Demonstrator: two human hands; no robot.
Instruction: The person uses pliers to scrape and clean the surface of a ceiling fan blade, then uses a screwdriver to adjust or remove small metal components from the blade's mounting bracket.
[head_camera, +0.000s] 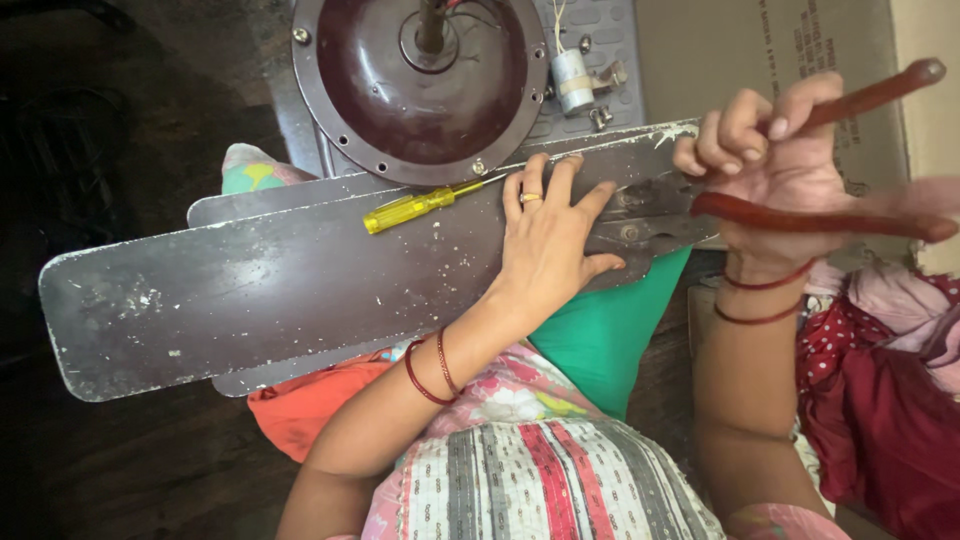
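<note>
A long, dark brown metal fan blade (250, 290) is pressed flat by the open left hand (545, 235). Red-handled pliers (820, 215) are gripped by the closed right hand (770, 170). A yellow-handled screwdriver (410, 208) is laid on the blade.

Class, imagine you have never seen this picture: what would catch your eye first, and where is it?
First, the long dark fan blades lying across the person's lap, with the left hand pressed flat on them. At upper right, the right hand grips red-handled pliers. A yellow-handled screwdriver rests on the blades, below the round maroon motor housing.

Left hand (545, 240) presses fan blade (280, 290); right hand (765, 170) grips red-handled pliers (820, 215).
</note>
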